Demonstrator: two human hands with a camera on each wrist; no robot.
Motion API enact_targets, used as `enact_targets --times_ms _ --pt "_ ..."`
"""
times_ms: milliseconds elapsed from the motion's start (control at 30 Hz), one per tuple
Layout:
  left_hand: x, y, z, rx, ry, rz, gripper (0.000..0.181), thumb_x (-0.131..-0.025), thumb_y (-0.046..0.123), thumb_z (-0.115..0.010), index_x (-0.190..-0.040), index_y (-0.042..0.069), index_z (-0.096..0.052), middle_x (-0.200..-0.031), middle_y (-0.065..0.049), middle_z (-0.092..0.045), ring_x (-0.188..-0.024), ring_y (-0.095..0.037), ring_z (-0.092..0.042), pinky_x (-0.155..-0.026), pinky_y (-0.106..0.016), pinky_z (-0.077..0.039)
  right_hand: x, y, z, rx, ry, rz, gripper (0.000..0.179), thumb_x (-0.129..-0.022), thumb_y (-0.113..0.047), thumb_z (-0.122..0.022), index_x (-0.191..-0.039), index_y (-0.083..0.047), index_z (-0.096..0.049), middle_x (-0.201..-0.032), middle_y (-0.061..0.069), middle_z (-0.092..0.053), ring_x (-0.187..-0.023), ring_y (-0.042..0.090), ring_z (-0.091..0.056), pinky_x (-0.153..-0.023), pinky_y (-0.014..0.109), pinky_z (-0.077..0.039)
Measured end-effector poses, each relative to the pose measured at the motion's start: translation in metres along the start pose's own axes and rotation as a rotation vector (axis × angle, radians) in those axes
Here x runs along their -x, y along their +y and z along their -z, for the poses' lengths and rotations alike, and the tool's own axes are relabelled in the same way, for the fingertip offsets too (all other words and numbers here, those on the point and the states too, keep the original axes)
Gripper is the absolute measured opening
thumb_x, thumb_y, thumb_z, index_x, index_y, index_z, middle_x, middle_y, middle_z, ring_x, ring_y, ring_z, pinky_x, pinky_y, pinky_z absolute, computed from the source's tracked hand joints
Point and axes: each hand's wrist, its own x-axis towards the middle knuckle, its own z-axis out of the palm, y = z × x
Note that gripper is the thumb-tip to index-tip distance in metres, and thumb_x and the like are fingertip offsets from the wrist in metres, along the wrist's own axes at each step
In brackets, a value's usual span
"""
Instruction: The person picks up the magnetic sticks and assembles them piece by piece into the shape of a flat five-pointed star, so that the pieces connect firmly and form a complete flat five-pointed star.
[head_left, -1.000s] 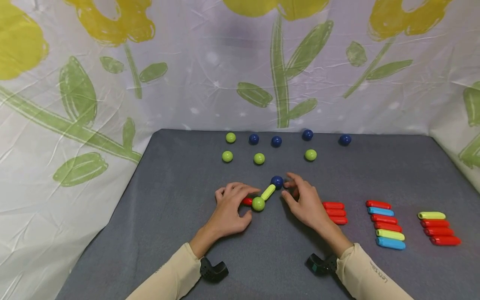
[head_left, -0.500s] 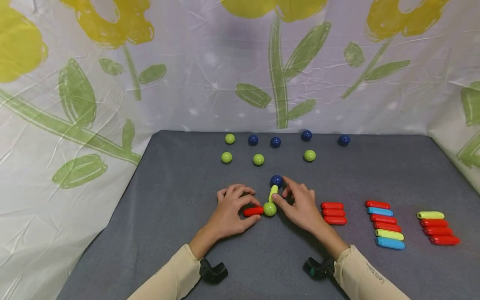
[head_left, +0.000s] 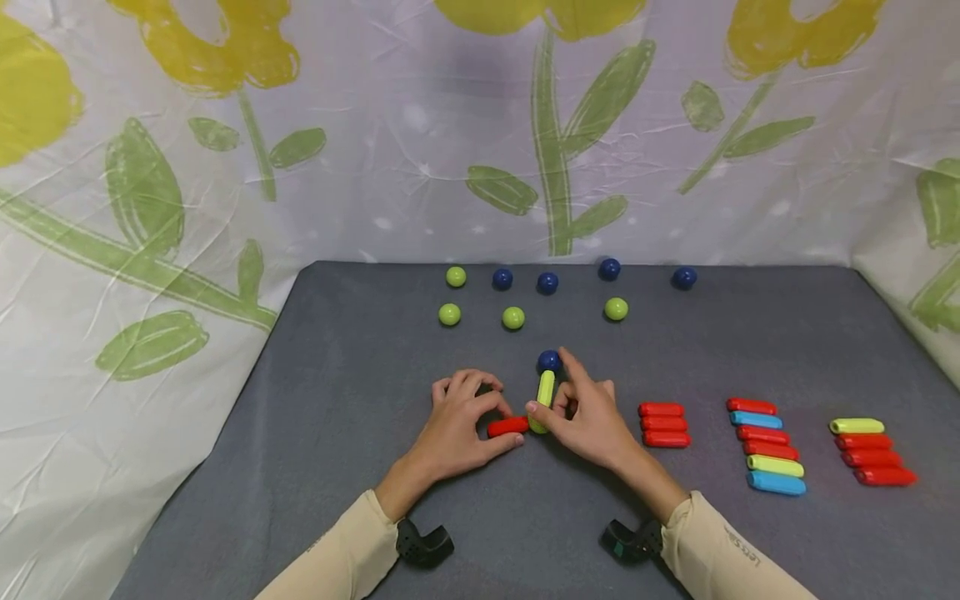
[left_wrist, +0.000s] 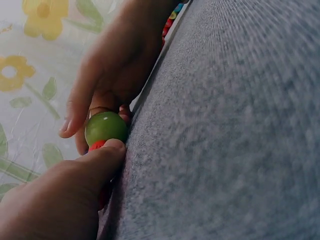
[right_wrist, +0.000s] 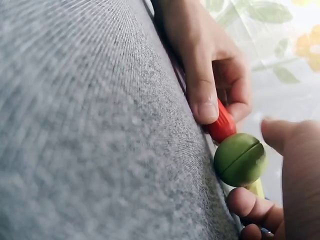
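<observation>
Near the table's middle, a red rod (head_left: 507, 427), a green ball (right_wrist: 241, 160), a yellow rod (head_left: 547, 387) and a blue ball (head_left: 549, 361) form a bent chain of toy pieces. My left hand (head_left: 455, 423) pinches the red rod between thumb and fingers, right at the green ball. My right hand (head_left: 592, 421) reaches over the chain, its index finger straight to the blue ball and its thumb over the yellow rod's near end. In the right wrist view that thumb stands apart from the green ball, with a fingertip close beneath it. From above, the green ball is mostly hidden.
Loose green balls (head_left: 513, 317) and blue balls (head_left: 547, 283) lie along the table's back. At right are three red rods (head_left: 663, 424), a mixed column of rods (head_left: 772, 447) and a column (head_left: 872, 452) topped by a yellow one. A flowered cloth (head_left: 420, 150) hangs behind.
My right hand has come in from the right to the chain. The red rod and green ball have shifted right, and the yellow rod has swung to point almost straight away from me.
</observation>
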Motion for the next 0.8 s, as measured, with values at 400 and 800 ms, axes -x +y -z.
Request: enact_targets --times_ms 400,800 --pt "0.0003 0.0006 -0.0028 0.05 -0.071 -0.094 0.027 -0.082 0.054 -0.081 -0.098 0.034 -0.073 -0.125 0.002 -0.059 -0.124 -0.021 -0.045 -0.102 -0.054 -0.025 0.002 -0.0024 -0.0033 0.088 0.049 -0.025 0.076 -0.089 -0.037 -0.077 -0.148 0.0 -0.047 -0.079 -0.006 -0.059 -0.07 0.011 -0.047 -0.084 0.037 -0.023" --pt "-0.0039 0.0024 0.004 0.256 0.023 -0.037 0.009 -0.089 0.04 -0.076 -0.086 0.034 -0.071 -0.102 0.008 -0.057 -0.104 -0.013 -0.047 -0.093 -0.047 -0.024 0.008 -0.004 -0.0059 0.148 0.078 -0.009 0.05 -0.084 -0.027 -0.078 -0.128 -0.009 -0.067 -0.071 -0.008 -0.053 -0.069 0.009 -0.041 -0.08 0.034 -0.024"
